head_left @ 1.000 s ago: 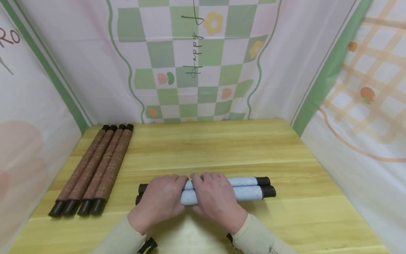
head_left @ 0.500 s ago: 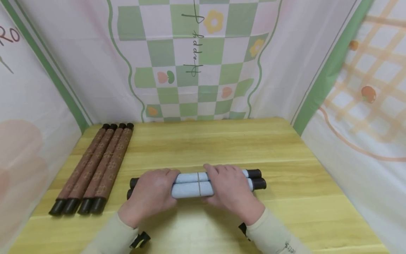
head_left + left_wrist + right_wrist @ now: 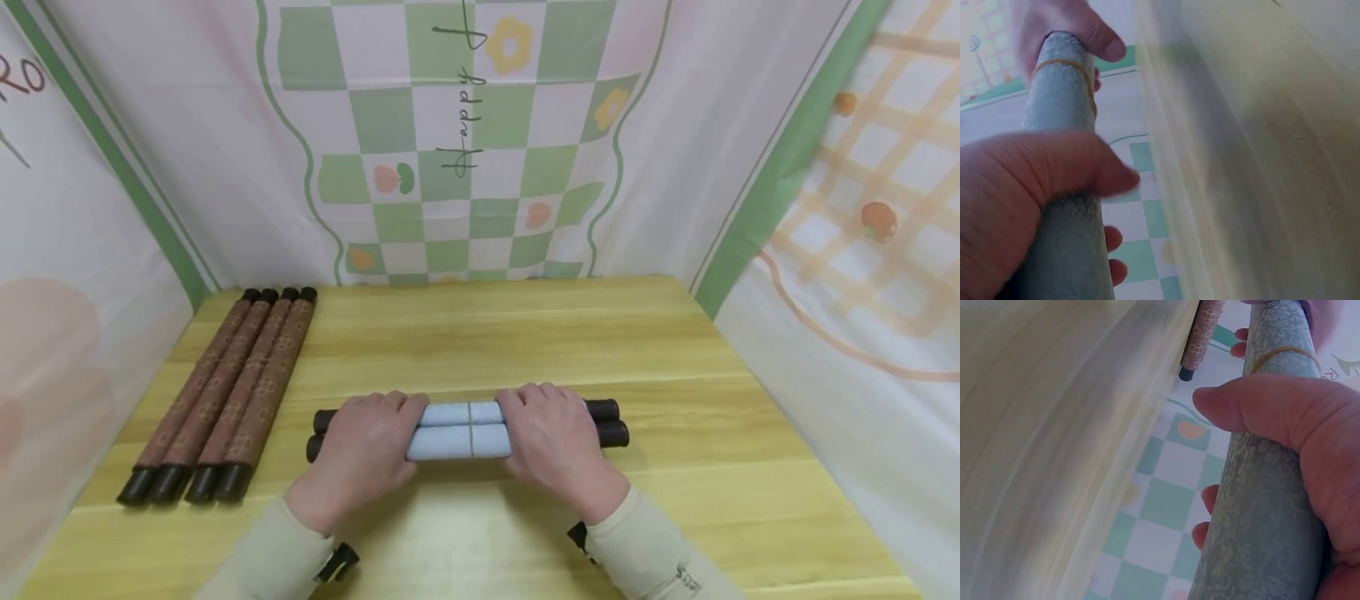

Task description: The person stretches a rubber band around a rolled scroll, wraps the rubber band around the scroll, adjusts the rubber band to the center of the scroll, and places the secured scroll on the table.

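Note:
Two pale blue patterned scrolls [image 3: 442, 443] with black end knobs lie side by side, held level above the tabletop. A thin rubber band [image 3: 471, 432] circles both near their middle. My left hand [image 3: 363, 454] grips the pair left of the band, and my right hand [image 3: 558, 446] grips it on the right. In the left wrist view, the thumb [image 3: 1085, 164] lies across the near blue scroll [image 3: 1066, 250], with fingertips showing beyond it. The right wrist view shows the right thumb [image 3: 1254, 409] over the scroll [image 3: 1260, 519] in the same way.
Several brown patterned scrolls [image 3: 258, 375] with black knobs lie in a row at the left of the wooden table [image 3: 495, 342]. Printed cloth [image 3: 442, 175] hangs behind the table and along both sides.
My hands have moved apart along the blue scrolls, bringing the rubber band into view between them. The pair has shifted slightly left and away from me. The brown scrolls stay put.

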`<state>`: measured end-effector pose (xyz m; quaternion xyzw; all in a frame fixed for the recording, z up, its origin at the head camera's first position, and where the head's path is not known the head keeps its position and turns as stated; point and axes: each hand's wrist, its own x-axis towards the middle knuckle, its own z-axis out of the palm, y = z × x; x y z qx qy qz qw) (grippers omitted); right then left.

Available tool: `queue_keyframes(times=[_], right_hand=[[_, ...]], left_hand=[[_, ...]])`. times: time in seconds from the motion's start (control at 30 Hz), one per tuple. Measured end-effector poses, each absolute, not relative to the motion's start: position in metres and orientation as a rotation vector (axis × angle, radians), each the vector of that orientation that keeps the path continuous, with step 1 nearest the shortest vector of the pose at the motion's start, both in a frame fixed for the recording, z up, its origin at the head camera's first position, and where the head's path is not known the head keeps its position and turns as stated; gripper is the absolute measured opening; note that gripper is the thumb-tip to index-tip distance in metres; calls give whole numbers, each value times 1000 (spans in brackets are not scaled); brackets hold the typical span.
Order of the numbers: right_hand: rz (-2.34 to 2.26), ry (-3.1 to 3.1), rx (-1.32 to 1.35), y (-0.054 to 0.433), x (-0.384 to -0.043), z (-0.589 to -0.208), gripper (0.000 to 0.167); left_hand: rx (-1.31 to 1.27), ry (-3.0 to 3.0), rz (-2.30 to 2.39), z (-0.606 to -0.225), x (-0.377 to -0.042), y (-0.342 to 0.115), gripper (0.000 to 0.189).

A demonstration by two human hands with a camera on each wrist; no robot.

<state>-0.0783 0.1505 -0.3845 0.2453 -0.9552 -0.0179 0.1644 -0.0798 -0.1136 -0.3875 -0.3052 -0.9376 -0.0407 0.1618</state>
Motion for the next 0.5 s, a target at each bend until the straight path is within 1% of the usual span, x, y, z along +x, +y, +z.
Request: queue_keyframes(times=[0.17,0.37,0.5], right_hand=[[-64,-2724,678,151,-79,-386,58],[-74,-2805,659,146,-78,-387,64],[-73,-2808,682,137,-76,-387,67]], left_hand=[[-863,-2650,-73,-392,-81,-112,58],[-867,-2595,-105,-393,-80,-110,49],[-892,-2524,-137,-394,-79,-106,46]])
